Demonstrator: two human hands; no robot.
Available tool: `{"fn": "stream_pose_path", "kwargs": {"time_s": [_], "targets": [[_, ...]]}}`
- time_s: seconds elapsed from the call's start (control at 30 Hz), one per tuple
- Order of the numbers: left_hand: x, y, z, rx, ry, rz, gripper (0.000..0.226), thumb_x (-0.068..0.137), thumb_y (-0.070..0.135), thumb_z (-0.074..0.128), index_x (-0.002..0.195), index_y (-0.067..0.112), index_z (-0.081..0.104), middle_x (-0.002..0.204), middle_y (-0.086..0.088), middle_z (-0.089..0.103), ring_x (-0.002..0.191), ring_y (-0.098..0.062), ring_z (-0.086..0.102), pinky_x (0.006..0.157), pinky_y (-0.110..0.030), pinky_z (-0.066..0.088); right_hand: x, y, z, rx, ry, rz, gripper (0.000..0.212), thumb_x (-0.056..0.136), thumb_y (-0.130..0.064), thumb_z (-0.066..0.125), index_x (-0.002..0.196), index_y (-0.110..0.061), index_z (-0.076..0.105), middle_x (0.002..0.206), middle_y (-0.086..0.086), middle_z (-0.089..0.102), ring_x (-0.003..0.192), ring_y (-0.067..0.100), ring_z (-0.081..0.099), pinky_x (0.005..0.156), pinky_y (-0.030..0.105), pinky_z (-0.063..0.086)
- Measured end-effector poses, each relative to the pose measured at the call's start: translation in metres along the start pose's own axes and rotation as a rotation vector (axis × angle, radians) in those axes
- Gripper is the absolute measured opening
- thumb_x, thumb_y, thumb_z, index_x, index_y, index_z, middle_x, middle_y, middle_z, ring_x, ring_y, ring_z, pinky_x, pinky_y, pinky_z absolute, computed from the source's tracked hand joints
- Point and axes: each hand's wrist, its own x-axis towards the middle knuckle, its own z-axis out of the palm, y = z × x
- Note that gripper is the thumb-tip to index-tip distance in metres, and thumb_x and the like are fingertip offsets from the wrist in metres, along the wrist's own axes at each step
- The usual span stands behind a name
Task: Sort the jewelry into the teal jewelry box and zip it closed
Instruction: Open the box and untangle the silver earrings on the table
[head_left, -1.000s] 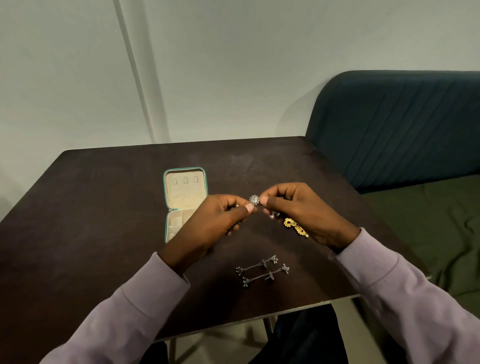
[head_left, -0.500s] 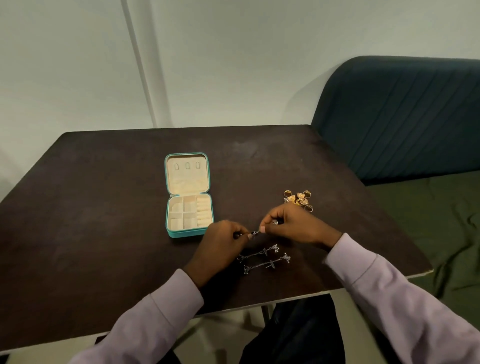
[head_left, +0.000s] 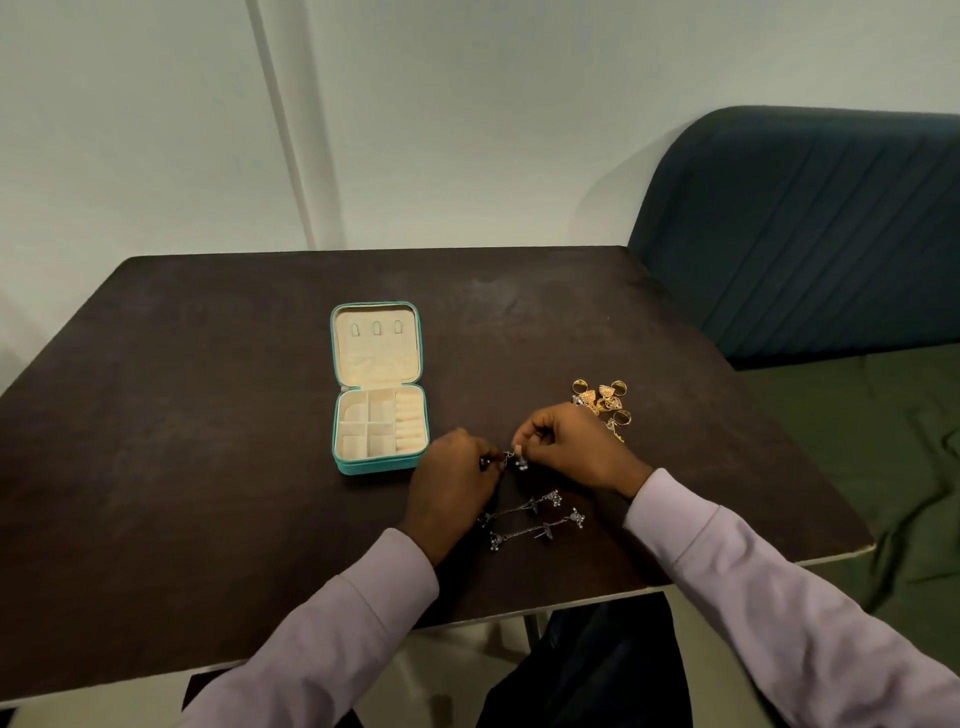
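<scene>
Silver stud (head_left: 514, 460), pinched between left hand (head_left: 451, 480) and right hand (head_left: 569, 449), now lowered just right of box (head_left: 382, 464); boxing it likely next.

Left hand (head_left: 451, 480): back up, fingers curled, pinching a small silver piece at the tips. Right hand (head_left: 569, 446): fingers curled, pinching the same piece from the opposite side. Both forearms in lilac sleeves, converging low over the counter.
</scene>
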Motion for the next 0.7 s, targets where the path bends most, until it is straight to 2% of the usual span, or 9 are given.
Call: {"fn": "stream_pose_path", "kwargs": {"time_s": [0.27, 0.37, 0.47, 0.7], "targets": [[-0.007, -0.001, -0.004, 0.087, -0.003, 0.056, 0.025, 0.092, 0.033, 0.052, 0.109, 0.024, 0.067, 0.098, 0.000, 0.053, 0.088, -0.011, 0.052, 0.068, -0.021, 0.036, -0.003, 0.004, 0.001, -0.092, -0.012, -0.031, 0.006, 0.082, -0.015, 0.067, 0.084, -0.020, 0.071, 0.067, -0.009, 0.061, 0.058, -0.006, 0.054, 0.056, 0.009, 0.040], [-0.010, -0.002, -0.005, 0.099, -0.013, 0.089, 0.027, 0.093, 0.032, 0.049, 0.113, 0.025, 0.065, 0.098, 0.000, 0.052, 0.089, -0.011, 0.051, 0.068, -0.019, 0.033, -0.003, 0.003, 0.000, -0.192, -0.030, -0.097, 0.004, 0.081, -0.021, 0.069, 0.085, -0.022, 0.071, 0.078, -0.007, 0.061, 0.073, 0.002, 0.055, 0.068, 0.022, 0.047], [-0.011, -0.004, -0.006, 0.114, -0.015, 0.099, 0.028, 0.093, 0.032, 0.049, 0.116, 0.026, 0.064, 0.098, 0.000, 0.051, 0.090, -0.012, 0.051, 0.067, -0.019, 0.032, -0.002, 0.006, 0.000, -0.275, -0.049, -0.140, 0.004, 0.081, -0.025, 0.069, 0.085, -0.025, 0.070, 0.087, -0.006, 0.060, 0.081, 0.007, 0.054, 0.075, 0.028, 0.048], [-0.012, -0.008, -0.008, 0.107, -0.019, 0.081, 0.029, 0.093, 0.034, 0.050, 0.119, 0.028, 0.061, 0.100, 0.001, 0.052, 0.093, -0.011, 0.050, 0.069, -0.020, 0.038, -0.002, 0.007, -0.005, -0.306, -0.072, -0.140, 0.006, 0.081, -0.021, 0.066, 0.082, -0.027, 0.066, 0.088, -0.011, 0.054, 0.084, 0.004, 0.050, 0.077, 0.023, 0.043]]}}
